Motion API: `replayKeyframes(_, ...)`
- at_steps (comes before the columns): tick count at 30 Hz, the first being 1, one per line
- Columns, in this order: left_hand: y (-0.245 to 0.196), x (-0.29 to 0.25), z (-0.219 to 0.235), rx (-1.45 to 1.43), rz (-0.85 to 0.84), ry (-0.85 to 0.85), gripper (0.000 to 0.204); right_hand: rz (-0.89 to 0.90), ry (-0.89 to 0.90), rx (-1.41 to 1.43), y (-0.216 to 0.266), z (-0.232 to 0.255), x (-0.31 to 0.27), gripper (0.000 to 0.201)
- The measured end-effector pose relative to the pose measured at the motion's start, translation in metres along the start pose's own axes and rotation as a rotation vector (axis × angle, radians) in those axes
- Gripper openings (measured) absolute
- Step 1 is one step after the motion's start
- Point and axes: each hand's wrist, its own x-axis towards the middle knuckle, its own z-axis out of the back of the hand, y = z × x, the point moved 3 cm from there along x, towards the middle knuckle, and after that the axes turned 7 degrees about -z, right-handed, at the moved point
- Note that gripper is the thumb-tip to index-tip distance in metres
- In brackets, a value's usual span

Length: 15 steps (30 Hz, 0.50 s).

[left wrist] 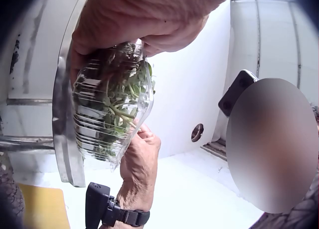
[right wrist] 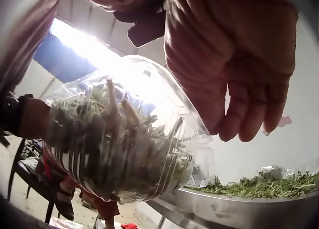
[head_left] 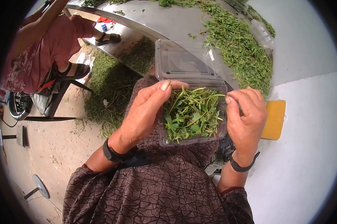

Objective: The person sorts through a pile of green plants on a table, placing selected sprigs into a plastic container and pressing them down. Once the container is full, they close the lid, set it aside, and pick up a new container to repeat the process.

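Observation:
A clear plastic clamshell box (head_left: 198,141) is full of leafy green sprigs (head_left: 192,117), and its lid (head_left: 185,61) is folded back away from the wearer. My left hand (head_left: 143,112) grips the box's left side, thumb along the rim; the left wrist view shows that hand wrapped over the ribbed wall. At the right rim, my right hand (head_left: 247,115) pinches the end of a green stem (head_left: 215,95) between thumb and forefinger. The rest of that stem lies over the other sprigs. In the right wrist view, the curled fingers (right wrist: 239,116) are beside the box.
A metal table (head_left: 146,16) beyond the box bears a long heap of greens (head_left: 235,44) and clear containers (head_left: 262,35). More greens (head_left: 105,86) lie on the floor at left, near a seated person (head_left: 45,56). A yellow board (head_left: 275,119) is at right.

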Motion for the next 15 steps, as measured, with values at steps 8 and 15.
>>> replayKeyframes(8,0.003,0.002,-0.004,-0.049,-0.013,-0.006,0.043,-0.012,-0.030,-0.179,0.026,-0.006,-0.004,0.015)
replayKeyframes(15,0.002,0.002,-0.003,-0.023,0.017,-0.052,0.043,-0.035,-0.006,-0.267,0.034,-0.018,-0.006,0.010)
